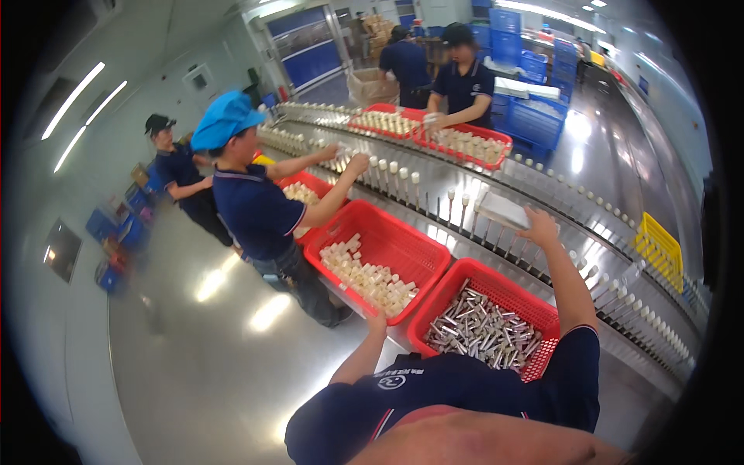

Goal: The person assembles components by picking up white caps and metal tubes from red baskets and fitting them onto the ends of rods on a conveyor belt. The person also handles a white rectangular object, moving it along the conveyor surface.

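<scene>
My right hand (540,227) reaches over the metal line, its fingers bent round the near right end of a pale rectangular block (501,210). The block lies across a row of upright pins. My left hand (377,321) is at the near rim of a red basket (425,246) with short white cylindrical pieces (370,277) in it; its fingers are too small and blurred to read. Beside it, right in front of me, a second red basket (547,316) holds many slim silvery tubes (484,327).
Rows of pins with white tops (643,316) run along the line. A person in a blue cap (256,203) works at my left; across stands another person (463,81) at red baskets (496,144). A yellow basket (659,249) is far right. Blue crates (535,120) stand behind.
</scene>
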The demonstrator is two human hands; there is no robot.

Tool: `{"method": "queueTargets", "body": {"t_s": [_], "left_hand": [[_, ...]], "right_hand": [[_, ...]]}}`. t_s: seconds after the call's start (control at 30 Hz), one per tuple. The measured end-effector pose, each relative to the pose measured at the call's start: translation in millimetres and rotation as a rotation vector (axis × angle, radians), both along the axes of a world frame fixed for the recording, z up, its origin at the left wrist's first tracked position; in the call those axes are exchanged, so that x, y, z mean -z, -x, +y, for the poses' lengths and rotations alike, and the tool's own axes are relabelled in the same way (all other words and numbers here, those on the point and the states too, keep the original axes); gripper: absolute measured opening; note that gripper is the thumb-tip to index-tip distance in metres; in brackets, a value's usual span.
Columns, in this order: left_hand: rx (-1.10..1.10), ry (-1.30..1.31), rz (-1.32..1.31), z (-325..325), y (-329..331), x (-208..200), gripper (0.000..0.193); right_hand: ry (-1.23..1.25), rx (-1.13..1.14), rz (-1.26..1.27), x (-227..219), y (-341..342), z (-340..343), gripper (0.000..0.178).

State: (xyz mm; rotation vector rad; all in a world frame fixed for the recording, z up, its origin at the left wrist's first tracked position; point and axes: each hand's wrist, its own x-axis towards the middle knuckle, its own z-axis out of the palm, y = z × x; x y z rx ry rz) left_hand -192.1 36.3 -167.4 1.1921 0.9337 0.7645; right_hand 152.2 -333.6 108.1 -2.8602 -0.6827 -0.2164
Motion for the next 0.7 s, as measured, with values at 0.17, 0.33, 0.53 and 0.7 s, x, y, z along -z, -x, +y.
{"method": "queueTargets", "body": {"t_s": [0.17, 0.33, 0.53, 0.7], "left_hand": [[0.024, -0.063, -0.041, -7, 2, 2, 0.073], [0.037, -0.140, -0.100, 8, 4, 31, 0.075], [0.106, -0.149, -0.191, 8, 6, 33, 0.071], [0.133, -0.158, -0.197, 5, 10, 32, 0.071]], "right_hand": [[0.011, -0.021, 0.000, -21, 6, -28, 0.090], [-0.066, -0.021, -0.032, -6, 12, -49, 0.088], [0.007, 0.009, 0.044, -1, 17, -72, 0.086], [-0.115, -0.031, -0.024, 2, 8, -77, 0.089]]}}
